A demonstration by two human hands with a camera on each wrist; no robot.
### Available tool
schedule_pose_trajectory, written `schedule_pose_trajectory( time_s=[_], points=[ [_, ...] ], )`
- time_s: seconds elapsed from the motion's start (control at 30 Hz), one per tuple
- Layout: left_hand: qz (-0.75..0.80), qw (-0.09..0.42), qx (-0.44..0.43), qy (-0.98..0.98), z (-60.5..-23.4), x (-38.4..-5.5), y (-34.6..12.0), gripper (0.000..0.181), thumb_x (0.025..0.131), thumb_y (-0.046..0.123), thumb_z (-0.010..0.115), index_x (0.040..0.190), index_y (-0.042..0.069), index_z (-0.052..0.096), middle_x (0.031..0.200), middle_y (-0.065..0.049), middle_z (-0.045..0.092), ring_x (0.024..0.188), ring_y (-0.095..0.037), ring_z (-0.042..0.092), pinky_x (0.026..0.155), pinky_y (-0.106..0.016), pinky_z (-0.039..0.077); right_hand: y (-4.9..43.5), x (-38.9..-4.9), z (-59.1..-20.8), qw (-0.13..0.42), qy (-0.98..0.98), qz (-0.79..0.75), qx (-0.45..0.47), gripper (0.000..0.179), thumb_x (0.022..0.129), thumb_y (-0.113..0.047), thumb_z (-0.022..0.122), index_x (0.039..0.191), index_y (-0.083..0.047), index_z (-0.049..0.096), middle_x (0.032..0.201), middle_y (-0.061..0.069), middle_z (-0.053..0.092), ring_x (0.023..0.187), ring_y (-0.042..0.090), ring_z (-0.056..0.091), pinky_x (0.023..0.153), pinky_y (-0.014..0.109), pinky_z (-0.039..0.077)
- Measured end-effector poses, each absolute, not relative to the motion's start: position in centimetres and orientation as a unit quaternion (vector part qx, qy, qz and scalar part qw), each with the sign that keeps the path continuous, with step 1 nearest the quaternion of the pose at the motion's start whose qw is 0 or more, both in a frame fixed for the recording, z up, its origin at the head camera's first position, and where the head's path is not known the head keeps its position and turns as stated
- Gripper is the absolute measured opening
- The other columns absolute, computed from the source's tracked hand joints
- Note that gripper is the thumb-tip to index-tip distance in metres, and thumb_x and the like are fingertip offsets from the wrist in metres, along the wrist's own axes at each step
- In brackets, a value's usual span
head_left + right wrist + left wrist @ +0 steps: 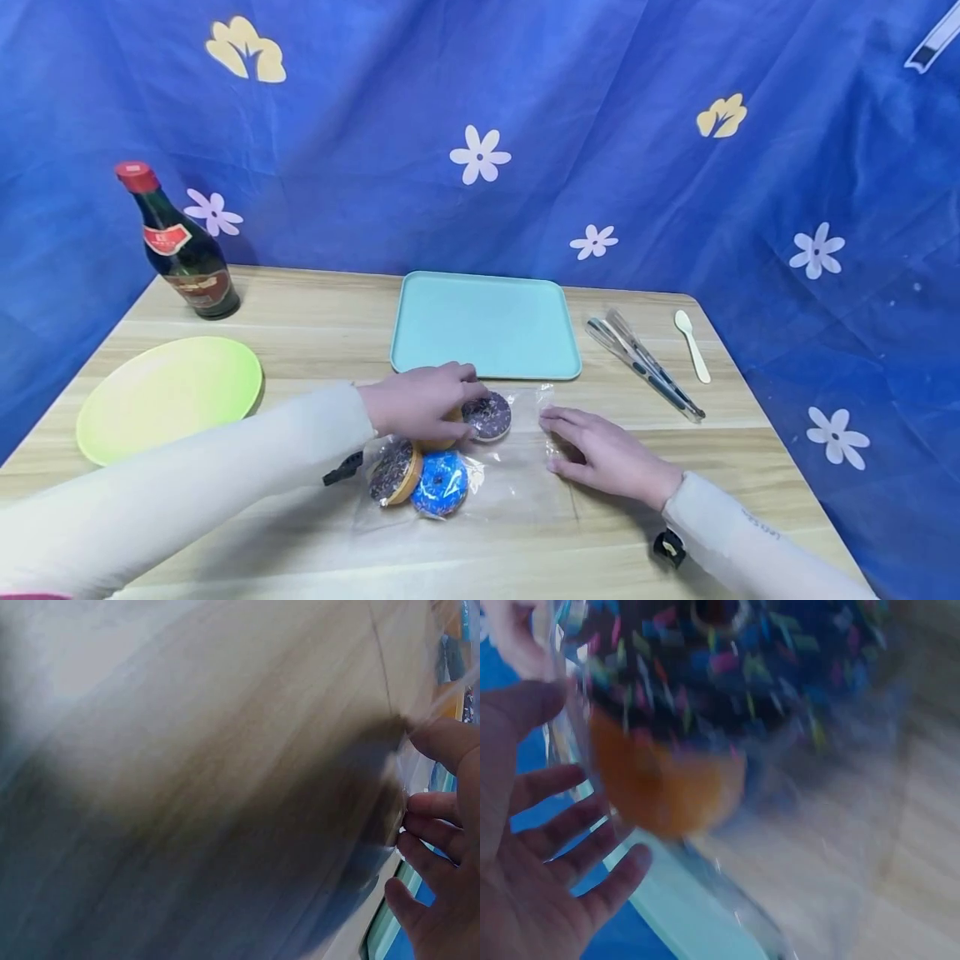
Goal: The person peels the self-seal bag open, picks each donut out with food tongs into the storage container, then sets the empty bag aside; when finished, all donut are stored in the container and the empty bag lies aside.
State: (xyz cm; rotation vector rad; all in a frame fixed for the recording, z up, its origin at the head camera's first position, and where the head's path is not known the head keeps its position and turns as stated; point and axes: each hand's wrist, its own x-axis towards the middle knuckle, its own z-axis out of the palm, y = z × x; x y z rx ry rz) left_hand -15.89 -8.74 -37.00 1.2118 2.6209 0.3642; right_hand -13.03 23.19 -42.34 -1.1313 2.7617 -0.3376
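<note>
A clear plastic bag point(525, 492) lies flat on the table with several toy doughnuts in it. Its left part holds a blue-iced doughnut point(440, 485) and a tilted chocolate one point(392, 472) with sprinkles. Further up is another chocolate-iced doughnut point(491, 417). My left hand point(420, 402) reaches over the bag and partly hides a tan doughnut under it. In the left wrist view, its spread fingers touch the plastic beside a sprinkled doughnut point(705, 690). At the bag's right edge, my right hand point(607, 454) touches the plastic, thumb and fingers apart.
Behind the bag lies a light-blue tray point(483, 325). To the left are a green plate point(172, 396) and a dark bottle point(187, 250) with a red cap. Tongs point(645, 362) and a small pale spoon point(692, 346) lie at the right. A blue curtain point(375, 167) hangs behind the table.
</note>
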Motion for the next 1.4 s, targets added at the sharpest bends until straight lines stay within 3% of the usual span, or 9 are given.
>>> schedule_pose_trajectory(
  time_s=[0.07,0.2,0.57,0.93,1.27,1.4],
  points=[
    [0.1,0.086,0.434,0.891,-37.2,-15.8,-7.8,0.056,0.098,0.041,0.071,0.143,0.009,0.06,0.126,-0.01,0.064,0.109,-0.022,0.062,0.095,-0.042,0.059,23.3,-13.1,-42.2,0.069,0.919,-0.115,-0.372,0.063,0.101,-0.042,0.068,0.149,-0.004,0.055,0.157,0.013,0.053,0.145,0.032,0.053,0.121,0.048,0.044],
    [0.058,0.041,0.463,0.884,-37.3,-15.6,-6.4,0.052,0.097,0.045,0.071,0.137,0.012,0.064,0.123,-0.007,0.065,0.108,-0.021,0.063,0.092,-0.041,0.059,23.5,-13.2,-42.0,0.067,0.92,-0.117,-0.368,0.064,0.101,-0.042,0.068,0.15,-0.004,0.054,0.158,0.012,0.053,0.146,0.031,0.053,0.121,0.048,0.044],
    [-0.011,-0.014,0.47,0.883,-37.2,-15.3,-5.3,0.039,0.095,0.04,0.077,0.123,0.015,0.066,0.114,-0.002,0.066,0.104,-0.021,0.065,0.083,-0.037,0.062,23.3,-13.3,-42.0,0.068,0.923,-0.13,-0.355,0.065,0.101,-0.042,0.068,0.152,-0.005,0.052,0.158,0.012,0.052,0.147,0.03,0.052,0.121,0.047,0.044],
    [-0.021,-0.051,0.479,0.876,-37.8,-14.9,-5.6,0.022,0.097,0.03,0.075,0.116,0.019,0.071,0.11,-0.001,0.068,0.101,-0.02,0.067,0.081,-0.036,0.061,23.0,-13.0,-42.3,0.074,0.924,-0.139,-0.349,0.064,0.102,-0.041,0.067,0.152,-0.005,0.051,0.159,0.011,0.051,0.147,0.029,0.051,0.121,0.046,0.044],
    [-0.044,-0.037,0.484,0.873,-37.9,-14.4,-5.5,0.019,0.101,0.021,0.07,0.12,0.023,0.072,0.119,0.002,0.071,0.108,-0.019,0.067,0.09,-0.037,0.062,23.0,-12.8,-42.8,0.077,0.924,-0.144,-0.347,0.062,0.102,-0.041,0.067,0.152,-0.006,0.052,0.159,0.009,0.052,0.147,0.028,0.051,0.121,0.046,0.044],
    [-0.043,-0.042,0.48,0.875,-38.0,-14.4,-5.6,0.019,0.102,0.021,0.068,0.121,0.02,0.072,0.119,0.001,0.071,0.108,-0.019,0.067,0.09,-0.037,0.061,23.0,-12.8,-42.9,0.072,0.923,-0.146,-0.349,0.061,0.102,-0.04,0.067,0.151,-0.006,0.053,0.158,0.009,0.053,0.147,0.028,0.052,0.12,0.046,0.045]
  ],
)
